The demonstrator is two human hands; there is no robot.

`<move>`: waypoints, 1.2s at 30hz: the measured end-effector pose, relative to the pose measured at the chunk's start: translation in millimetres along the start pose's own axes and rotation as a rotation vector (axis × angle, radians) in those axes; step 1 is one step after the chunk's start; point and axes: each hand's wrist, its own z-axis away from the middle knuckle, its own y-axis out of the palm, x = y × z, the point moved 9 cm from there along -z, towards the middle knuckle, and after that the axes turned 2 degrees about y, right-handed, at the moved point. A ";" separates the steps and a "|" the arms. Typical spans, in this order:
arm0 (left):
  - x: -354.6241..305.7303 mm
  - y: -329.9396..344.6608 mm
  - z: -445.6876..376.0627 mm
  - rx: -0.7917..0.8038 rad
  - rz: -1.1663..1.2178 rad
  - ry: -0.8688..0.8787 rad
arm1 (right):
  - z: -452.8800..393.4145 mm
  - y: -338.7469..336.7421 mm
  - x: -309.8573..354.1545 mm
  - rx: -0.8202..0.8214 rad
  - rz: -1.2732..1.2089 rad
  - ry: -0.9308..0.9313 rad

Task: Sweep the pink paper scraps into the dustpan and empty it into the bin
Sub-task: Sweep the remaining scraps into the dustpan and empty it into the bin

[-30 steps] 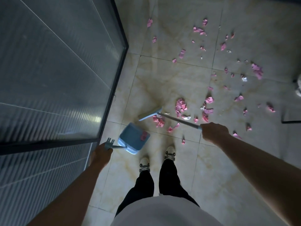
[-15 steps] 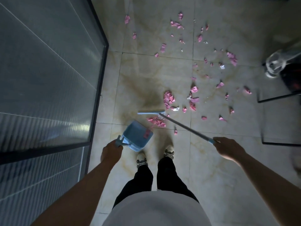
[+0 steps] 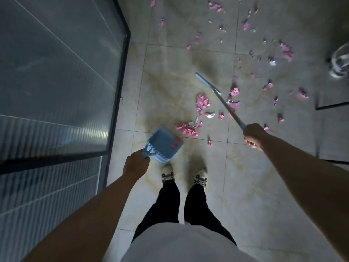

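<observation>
Pink paper scraps lie heaped on the tiled floor just beyond the blue dustpan, one already inside; no writing is readable. The left hand grips the dustpan's handle. The broom, earlier behind the heap, has swung away rightward, gripped by the right hand.

No legible text or markings

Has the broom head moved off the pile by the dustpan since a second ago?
Yes. The broom head has swung up and away from the dustpan, past the scrap pile it sat against, which stays by the pan.
</observation>
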 end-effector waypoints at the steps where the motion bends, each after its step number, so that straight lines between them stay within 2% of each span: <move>1: -2.5 2.8 -1.4 0.005 -0.028 0.015 | -0.5 5.6 -4.1 0.012 -0.021 0.032; 5: -16.5 11.9 -8.9 0.026 -0.068 0.069 | 19.9 29.3 -27.0 0.128 -0.001 0.060; 11: -55.8 23.1 -11.8 0.038 -0.066 0.113 | 72.0 53.5 -66.7 0.183 0.032 0.144; 22: -106.2 46.0 -13.9 0.016 -0.048 0.126 | 138.2 49.3 -91.3 0.302 0.261 0.091; 30: -90.2 52.0 -14.8 0.007 -0.040 0.113 | 152.5 30.4 -132.7 0.220 0.355 0.004; 36: -81.8 47.9 -5.7 -0.013 -0.002 0.139 | 150.4 31.7 -164.2 0.138 0.220 0.018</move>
